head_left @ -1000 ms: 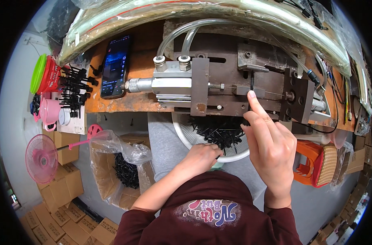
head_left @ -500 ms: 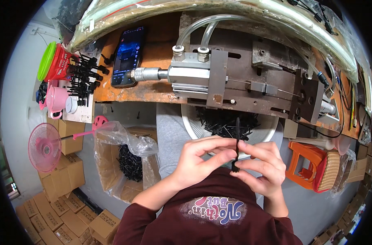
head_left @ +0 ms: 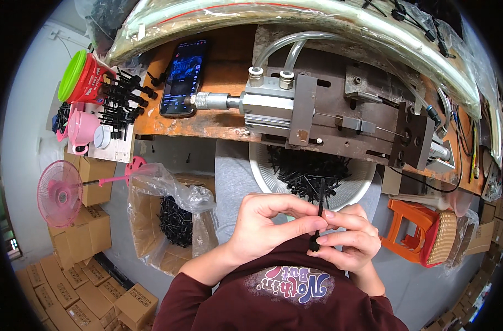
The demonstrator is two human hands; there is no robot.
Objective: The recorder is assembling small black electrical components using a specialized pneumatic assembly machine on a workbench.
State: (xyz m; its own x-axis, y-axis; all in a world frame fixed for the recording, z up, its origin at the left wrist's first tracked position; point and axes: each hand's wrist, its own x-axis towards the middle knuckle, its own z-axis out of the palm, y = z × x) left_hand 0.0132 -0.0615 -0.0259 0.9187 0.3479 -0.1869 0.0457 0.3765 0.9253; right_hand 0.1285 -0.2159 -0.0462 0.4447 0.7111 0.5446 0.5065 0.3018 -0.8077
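Observation:
Between my hands, in front of my chest, a slim black rod-like part [head_left: 320,207] stands nearly upright, its thicker end [head_left: 315,243] at the bottom. The thumb and index finger of my left hand [head_left: 268,223] pinch its middle from the left. My right hand [head_left: 353,234] grips it from the right, with fingers along the shaft and one at the thick end. Just beyond my hands a white basket [head_left: 258,165] holds many black parts [head_left: 306,174] of similar look. My fingers partly hide the rod.
A metal pneumatic fixture [head_left: 270,107] with clear hoses stands on the bench [head_left: 207,127]. Left of it lie a phone [head_left: 182,77] and black parts [head_left: 121,99]. A bag-lined carton [head_left: 144,231] and pink fan [head_left: 59,193] are left, an orange stool [head_left: 408,231] right.
Both hands and the black part have come slightly lower, toward my body. My left thumb now lies further along the shaft. The whole view has shifted a little.

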